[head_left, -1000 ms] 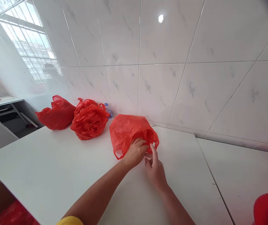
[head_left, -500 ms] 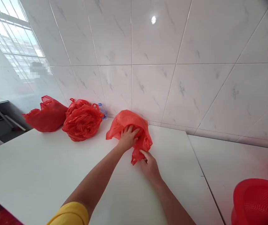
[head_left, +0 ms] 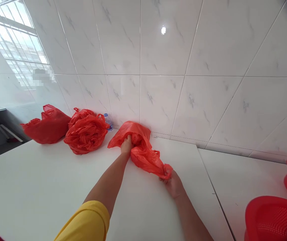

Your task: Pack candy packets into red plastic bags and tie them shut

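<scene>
A thin red plastic bag (head_left: 147, 160) lies crumpled on the white table, stretched from the wall side toward the front right. My right hand (head_left: 175, 185) is closed on its near end, the fingers partly covered by the plastic. My left hand (head_left: 126, 146) is closed at the mouth of the spread red plastic (head_left: 130, 127) against the wall, with the thumb up and the other fingers mostly hidden. More bunched plastic shows inside that mouth. Whether the stretched part and the spread part are one bag or two, I cannot tell.
To the left stand a bundle of crumpled red bags (head_left: 85, 134) and a filled-out red bag (head_left: 48, 125). A clear bottle (head_left: 108, 122) with a blue cap is by the wall. Red plastic baskets (head_left: 271, 214) sit at the right, beyond a table seam (head_left: 215, 190).
My right hand has moved right and toward me, drawing the red plastic out into a long strip. My left hand has shifted slightly left, its spread fingers now closed.
</scene>
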The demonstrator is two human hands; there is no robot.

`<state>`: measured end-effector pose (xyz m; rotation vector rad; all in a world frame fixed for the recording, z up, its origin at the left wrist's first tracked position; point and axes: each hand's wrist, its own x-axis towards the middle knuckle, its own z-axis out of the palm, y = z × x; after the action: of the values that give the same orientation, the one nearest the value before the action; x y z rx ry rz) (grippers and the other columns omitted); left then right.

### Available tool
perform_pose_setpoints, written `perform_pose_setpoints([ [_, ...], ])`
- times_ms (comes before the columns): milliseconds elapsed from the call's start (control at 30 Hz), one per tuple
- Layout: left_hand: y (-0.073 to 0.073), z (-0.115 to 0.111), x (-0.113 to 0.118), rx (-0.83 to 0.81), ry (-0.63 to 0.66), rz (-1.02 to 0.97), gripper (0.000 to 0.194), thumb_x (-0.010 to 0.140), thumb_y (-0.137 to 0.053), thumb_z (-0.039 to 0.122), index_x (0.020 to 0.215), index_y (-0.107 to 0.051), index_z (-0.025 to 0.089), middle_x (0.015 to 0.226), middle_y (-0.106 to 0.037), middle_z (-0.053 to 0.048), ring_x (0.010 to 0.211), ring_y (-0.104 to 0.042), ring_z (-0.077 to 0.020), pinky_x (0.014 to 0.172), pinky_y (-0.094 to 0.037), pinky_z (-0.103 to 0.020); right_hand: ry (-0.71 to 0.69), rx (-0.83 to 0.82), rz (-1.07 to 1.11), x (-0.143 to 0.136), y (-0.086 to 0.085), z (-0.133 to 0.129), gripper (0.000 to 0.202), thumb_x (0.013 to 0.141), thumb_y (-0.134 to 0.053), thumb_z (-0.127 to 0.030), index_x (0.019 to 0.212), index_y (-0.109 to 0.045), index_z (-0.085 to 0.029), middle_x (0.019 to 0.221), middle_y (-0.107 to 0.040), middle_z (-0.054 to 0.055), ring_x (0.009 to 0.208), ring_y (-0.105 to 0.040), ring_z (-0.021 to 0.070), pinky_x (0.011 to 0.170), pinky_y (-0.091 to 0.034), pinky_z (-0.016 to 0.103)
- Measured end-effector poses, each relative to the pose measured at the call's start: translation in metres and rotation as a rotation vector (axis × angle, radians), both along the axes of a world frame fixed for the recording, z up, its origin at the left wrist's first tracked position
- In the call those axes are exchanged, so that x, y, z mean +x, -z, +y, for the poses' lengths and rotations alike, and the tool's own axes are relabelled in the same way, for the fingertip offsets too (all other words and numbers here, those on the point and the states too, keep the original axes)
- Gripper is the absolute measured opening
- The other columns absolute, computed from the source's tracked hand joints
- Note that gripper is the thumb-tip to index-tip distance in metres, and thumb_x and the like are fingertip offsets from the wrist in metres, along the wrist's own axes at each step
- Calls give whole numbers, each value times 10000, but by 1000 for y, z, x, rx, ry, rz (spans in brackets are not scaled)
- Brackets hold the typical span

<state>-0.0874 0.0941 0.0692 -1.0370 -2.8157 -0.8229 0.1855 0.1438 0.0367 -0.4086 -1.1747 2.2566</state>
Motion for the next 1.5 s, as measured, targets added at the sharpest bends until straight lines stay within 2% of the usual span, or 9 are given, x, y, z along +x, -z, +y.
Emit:
perform_pose_setpoints([
  [267, -7, -25, -33, 246, -295, -31, 835, 749, -625, 391, 1395, -181, 102, 1237, -457, -282, 1056, -572, -378, 812, -466, -476, 334, -383, 221, 9, 1, 28, 80, 705, -657, -263, 699, -577, -252, 672, -612, -78, 722, -619, 130, 628, -519, 272],
  [400, -4, -46, -10, 454, -305, 130, 902, 737, -647, 334, 1438, -108, 153, 1450, -218, -242, 1345, -275, -366, 1037, -317, -510, 381, -405, 263, 15, 1, 39, 49, 735, -638, -280, 772, -614, -259, 817, -683, -39, 835, -650, 154, 719, -539, 308],
  [600, 8, -51, 81, 601, 369, 307, 377, 817, -545, 212, 1194, -519, 226, 1311, -447, -126, 1246, -429, -261, 1039, -358, -444, 424, -290, 268, 23, -2, 47, 74, 763, -622, -321, 792, -642, -256, 972, -696, -9, 999, -625, 178, 872, -510, 364],
  [700, 11, -34, 133, 505, 686, 42, 607, 743, -645, 216, 1312, -443, 278, 1361, -428, -106, 1248, -434, -260, 1019, -394, -436, 376, -177, 216, 21, -3, 38, 101, 759, -640, -334, 764, -656, -235, 951, -699, 2, 984, -623, 181, 882, -498, 348],
  [800, 14, -12, 169, 641, 675, -377, 859, 514, -813, 178, 1298, -484, 299, 1432, -381, -87, 1317, -345, -323, 1060, -338, -480, 313, 3, 152, 20, -6, 24, 159, 768, -641, -357, 845, -675, -223, 941, -700, 17, 925, -636, 186, 845, -498, 333],
  [867, 18, -2, 180, 791, 569, -693, 621, 539, -800, 189, 1129, -614, 255, 1309, -517, -92, 1241, -444, -317, 1039, -361, -474, 251, 62, 155, 19, -9, 17, 255, 802, -598, -397, 998, -650, -242, 1016, -694, 29, 974, -630, 196, 880, -480, 352],
  [1033, 33, -3, 173, 922, 399, -1023, 306, 817, -589, 403, 1026, -605, 180, 1120, -628, -137, 1024, -613, -264, 900, -481, -475, 265, 95, 38, 15, -10, 14, 293, 835, -515, -437, 1079, -567, -285, 1090, -677, 37, 1086, -596, 209, 974, -417, 416],
  [1267, 29, -16, 148, 1164, 456, -1431, 270, 778, -676, 348, 983, -613, 185, 1104, -653, -93, 1046, -620, -244, 939, -482, -419, 504, 829, -548, -5, 5, 8, 280, 786, -539, -290, 1046, -634, -250, 1224, -602, 51, 1121, -533, 228, 910, -430, 369],
  [1500, 32, -16, 111, 1338, 223, -1236, 275, 744, -694, 390, 900, -605, 183, 1014, -662, -82, 1006, -624, -204, 873, -509, -346, 910, 999, -679, 9, 4, 24, 195, 748, -432, -104, 796, -587, -211, 851, -604, 59, 880, -482, 221, 787, -407, 353],
])
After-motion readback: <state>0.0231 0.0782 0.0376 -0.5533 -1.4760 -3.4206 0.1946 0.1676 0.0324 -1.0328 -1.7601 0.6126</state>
